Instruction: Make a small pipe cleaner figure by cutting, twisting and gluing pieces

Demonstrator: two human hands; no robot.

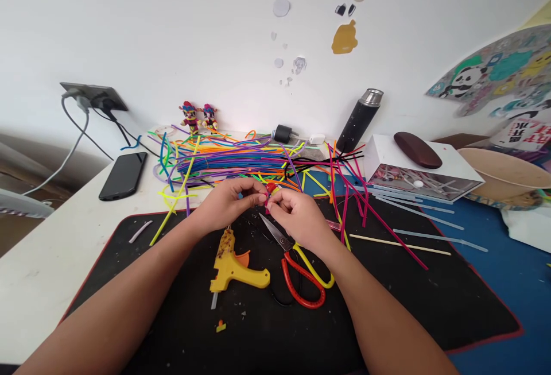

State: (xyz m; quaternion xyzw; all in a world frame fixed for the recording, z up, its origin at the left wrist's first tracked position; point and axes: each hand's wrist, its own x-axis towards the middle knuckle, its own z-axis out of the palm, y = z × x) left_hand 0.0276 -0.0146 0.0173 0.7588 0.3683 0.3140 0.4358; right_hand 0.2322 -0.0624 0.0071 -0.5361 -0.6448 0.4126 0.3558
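Above the black mat, my left hand (pixel 230 205) and my right hand (pixel 301 217) meet with their thumbs and fingers pinched. Between the fingertips is a small red, yellow and pink pipe-cleaner figure (pixel 271 188), and both hands grip it; much of it is hidden by the fingers. Below the left hand lies a yellow glue gun (pixel 245 276) with a clear glue stick poking out of its back. Scissors (pixel 279 238) with one red and one yellow handle lie partly under my right hand, blades pointing up toward the fingers.
Several coloured pipe cleaners (pixel 228 162) are heaped along the wall behind my hands. Two small figures (pixel 189 116) stand at the back left. A phone (pixel 124 176) lies left; a black thermos (pixel 358 122), a white box (pixel 447 173) and clear glue sticks (pixel 441 236) are right.
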